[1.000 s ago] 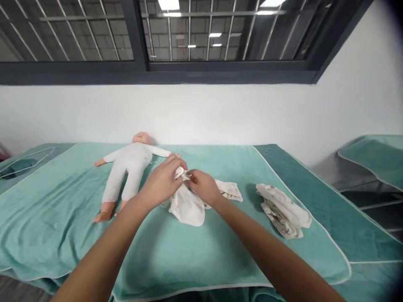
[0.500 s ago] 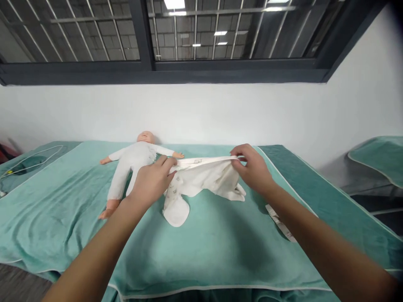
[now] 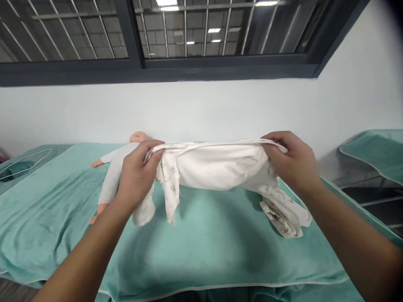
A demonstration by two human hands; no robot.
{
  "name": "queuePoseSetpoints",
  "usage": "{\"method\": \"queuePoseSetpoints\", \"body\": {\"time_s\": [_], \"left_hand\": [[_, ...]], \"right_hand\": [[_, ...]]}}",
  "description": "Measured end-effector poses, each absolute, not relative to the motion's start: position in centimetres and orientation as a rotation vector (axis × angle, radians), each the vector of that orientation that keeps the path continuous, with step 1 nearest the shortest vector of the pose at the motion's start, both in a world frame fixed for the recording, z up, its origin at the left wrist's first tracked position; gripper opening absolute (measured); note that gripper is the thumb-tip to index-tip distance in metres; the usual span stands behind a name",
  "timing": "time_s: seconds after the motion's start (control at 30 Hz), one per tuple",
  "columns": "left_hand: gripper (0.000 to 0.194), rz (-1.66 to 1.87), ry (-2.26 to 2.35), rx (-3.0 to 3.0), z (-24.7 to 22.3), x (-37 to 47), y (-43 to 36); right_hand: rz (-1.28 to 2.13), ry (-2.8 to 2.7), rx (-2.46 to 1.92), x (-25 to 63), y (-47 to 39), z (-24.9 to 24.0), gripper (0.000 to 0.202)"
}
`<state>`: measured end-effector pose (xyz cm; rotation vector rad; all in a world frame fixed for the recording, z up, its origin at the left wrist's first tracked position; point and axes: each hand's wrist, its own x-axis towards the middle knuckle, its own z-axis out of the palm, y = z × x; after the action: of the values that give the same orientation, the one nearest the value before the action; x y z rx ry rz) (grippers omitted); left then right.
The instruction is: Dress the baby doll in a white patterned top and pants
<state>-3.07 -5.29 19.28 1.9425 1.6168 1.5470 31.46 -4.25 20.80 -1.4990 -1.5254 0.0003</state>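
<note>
A white baby garment with a small printed pattern is stretched sideways above the bed, its upper edge taut. My left hand pinches one end of that edge between thumb and fingers. At the other end, my right hand is closed on the cloth. Sleeve-like parts dangle below each hand. Behind my left hand lies a baby doll in a white suit, on its back and partly hidden by my hand and arm. Beneath my right hand, a folded patterned cloth rests on the bed, partly covered by the garment.
A green sheet with pale piping covers the bed. Behind it rises a white wall with a dark-framed, barred window. Another green-covered surface stands at the right. A white cord lies at the far left.
My hands have moved farther apart, my right hand going right, and the garment is now spread wider between them. The view has shifted slightly.
</note>
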Motion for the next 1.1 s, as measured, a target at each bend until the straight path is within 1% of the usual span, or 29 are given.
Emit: {"method": "queuePoseSetpoints", "body": {"time_s": [0.07, 0.13, 0.23, 0.3, 0.37, 0.4, 0.47, 0.53, 0.6, 0.7, 0.83, 1.0, 1.1], "left_hand": [[0.028, 1.326, 1.669, 2.009, 19.4, -3.5, -4.5], [0.031, 1.045, 1.734, 2.074, 18.6, -3.9, -3.1], [0.034, 0.722, 1.935, 2.192, 15.5, -3.9, -0.6], [0.039, 0.670, 2.047, 2.315, 12.4, -3.1, 0.5], [0.036, 0.661, 1.910, 2.490, 9.2, -1.4, 0.6], [0.034, 0.674, 1.761, 2.523, 7.6, -0.4, 0.2], [0.033, 0.745, 1.517, 2.439, 4.7, 1.9, -0.8], [0.036, 0.783, 1.445, 2.325, 2.5, 4.0, -1.9], [0.040, 0.743, 1.548, 2.268, 1.2, 5.4, -2.4], [0.042, 0.595, 1.793, 2.226, 0.8, 5.7, -1.8], [0.045, 0.505, 1.968, 2.083, 2.1, 3.8, 0.7], [0.048, 0.690, 2.010, 1.949, 3.5, 2.7, 4.0], [0.054, 0.859, 1.961, 1.859, 3.4, 3.6, 5.8]], "right_hand": [[0.017, -1.625, -1.591, 31.9, -3.5, 21.3, 0.020], [0.007, -1.782, -1.703, 32.0, -2.2, 20.7, 0.021], [-0.114, -1.981, -1.844, 30.4, -0.1, 17.6, 0.026], [-0.187, -2.086, -1.911, 28.3, 0.7, 14.4, 0.031], [-0.220, -2.201, -1.790, 25.6, 0.9, 10.8, 0.039], [-0.141, -2.263, -1.673, 24.3, 0.8, 9.0, 0.042], [0.147, -2.313, -1.516, 21.8, 0.5, 5.8, 0.042], [0.272, -2.209, -1.614, 20.1, 0.3, 3.5, 0.038], [0.265, -2.099, -1.754, 19.2, 0.5, 2.2, 0.040], [0.203, -2.005, -1.897, 19.2, 1.2, 1.5, 0.046], [0.133, -1.910, -2.061, 20.2, 2.5, 1.6, 0.054], [0.176, -1.822, -1.994, 20.2, 4.4, 2.2, 0.067], [0.254, -1.711, -1.925, 19.4, 6.1, 2.4, 0.069]]}}
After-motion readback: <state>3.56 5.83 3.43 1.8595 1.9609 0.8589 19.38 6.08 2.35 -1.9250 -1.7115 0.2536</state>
